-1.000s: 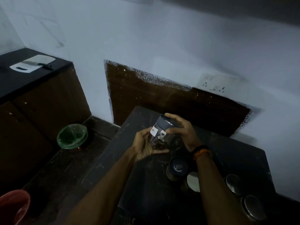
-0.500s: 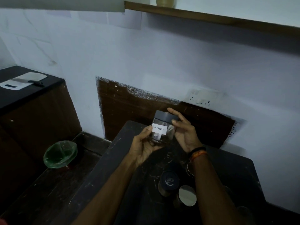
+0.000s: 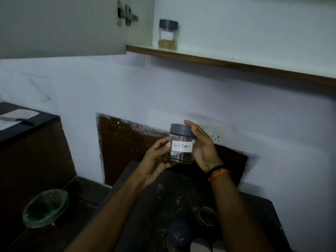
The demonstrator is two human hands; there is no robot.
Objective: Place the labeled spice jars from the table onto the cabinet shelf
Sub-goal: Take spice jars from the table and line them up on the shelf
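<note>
Jar [image 3: 181, 143] labelled "Black Pepper", upright with its grey lid on, sits between both hands above the dark table [image 3: 254, 211], well below the shelf [image 3: 227, 60]. Left hand [image 3: 156, 160] curls its fingers round the base and side; right hand [image 3: 201, 146] wraps the lid and far side. A second ago the jar was tilted and lower; now it is raised and level, with the shelf in view, so the lift looks under way. Little dark spice lies at its bottom. One jar of pale contents [image 3: 168, 34] already stands on the shelf by the open cabinet door [image 3: 63, 28]; more lidded jars [image 3: 179, 235] wait on the table
</note>
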